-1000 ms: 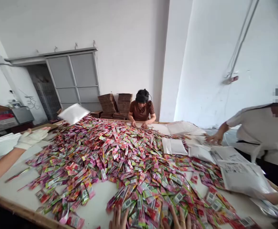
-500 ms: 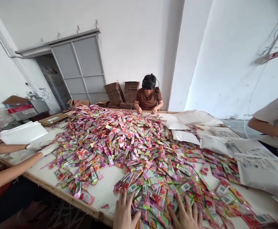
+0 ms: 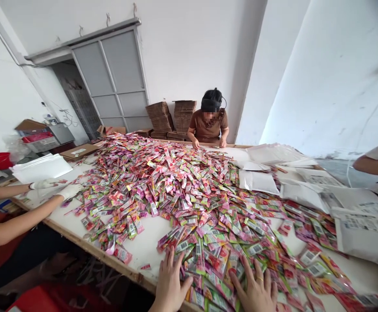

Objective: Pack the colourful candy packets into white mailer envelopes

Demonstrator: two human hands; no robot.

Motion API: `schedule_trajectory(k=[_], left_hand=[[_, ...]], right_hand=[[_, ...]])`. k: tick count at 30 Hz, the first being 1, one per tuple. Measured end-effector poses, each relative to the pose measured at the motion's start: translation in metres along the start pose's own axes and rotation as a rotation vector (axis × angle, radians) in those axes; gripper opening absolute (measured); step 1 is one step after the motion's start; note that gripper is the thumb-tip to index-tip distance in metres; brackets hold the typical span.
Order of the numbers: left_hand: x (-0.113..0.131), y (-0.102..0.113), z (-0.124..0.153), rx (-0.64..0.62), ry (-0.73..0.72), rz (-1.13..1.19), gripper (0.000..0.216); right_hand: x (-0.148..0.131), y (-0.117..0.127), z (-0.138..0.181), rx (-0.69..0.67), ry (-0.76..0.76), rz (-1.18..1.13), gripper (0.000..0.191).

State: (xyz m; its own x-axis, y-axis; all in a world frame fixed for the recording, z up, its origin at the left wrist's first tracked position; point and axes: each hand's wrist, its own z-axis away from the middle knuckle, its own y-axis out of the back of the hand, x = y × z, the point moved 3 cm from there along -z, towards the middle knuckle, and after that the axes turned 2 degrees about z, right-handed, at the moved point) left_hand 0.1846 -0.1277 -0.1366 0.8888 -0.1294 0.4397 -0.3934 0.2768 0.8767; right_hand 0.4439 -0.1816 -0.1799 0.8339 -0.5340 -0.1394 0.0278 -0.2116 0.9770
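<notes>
A wide heap of small, flat printed packets (image 3: 176, 177) in pink, red, green and purple covers much of the white table (image 3: 143, 245). At the near edge, my left hand (image 3: 171, 279) lies with fingers spread against the left side of the closest packets (image 3: 205, 268). To its right, my right hand (image 3: 255, 281) rests on the same packets, fingers apart and a ring on one finger. Neither hand grips a packet. Several packets fill the space between both hands.
White filled bags (image 3: 364, 234) lie along the right side. White sheets or envelopes (image 3: 42, 168) and a flat carton (image 3: 78, 151) are at the left. A person's gloved hand (image 3: 70, 190) touches the heap there; another person (image 3: 210, 121) works opposite. Someone's arm (image 3: 375, 164) shows at right.
My view has tilted down and shifted slightly left, showing a red thing at the bottom left. My hands stay spread on the packets. The left co-worker's gloved hands have moved slightly apart.
</notes>
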Motion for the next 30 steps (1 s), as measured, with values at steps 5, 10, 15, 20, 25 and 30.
schedule_trajectory(k=[5,10,15,20,25,30], left_hand=[[-0.0020,-0.0027,0.0003,0.032,-0.015,-0.011,0.061],[-0.0017,-0.0027,0.0001,0.023,-0.021,-0.005,0.063],[-0.0008,-0.0019,-0.0001,0.007,-0.009,0.011,0.063],[0.0002,-0.0007,0.0006,0.005,-0.015,0.027,0.064],[0.0021,0.0032,0.0016,0.004,-0.006,0.024,0.063],[0.0041,0.0064,0.0023,-0.027,0.013,0.047,0.063]], right_hand=[[0.0013,-0.0008,0.0012,0.023,0.011,0.027,0.070],[0.0021,-0.0009,0.0008,0.017,0.012,0.035,0.070],[0.0028,-0.0015,0.0007,0.008,0.008,0.008,0.072],[0.0027,-0.0016,0.0005,0.009,0.005,0.008,0.072],[0.0021,-0.0011,0.0008,0.010,0.012,0.019,0.071],[0.0031,-0.0039,0.0014,0.009,0.016,0.031,0.071]])
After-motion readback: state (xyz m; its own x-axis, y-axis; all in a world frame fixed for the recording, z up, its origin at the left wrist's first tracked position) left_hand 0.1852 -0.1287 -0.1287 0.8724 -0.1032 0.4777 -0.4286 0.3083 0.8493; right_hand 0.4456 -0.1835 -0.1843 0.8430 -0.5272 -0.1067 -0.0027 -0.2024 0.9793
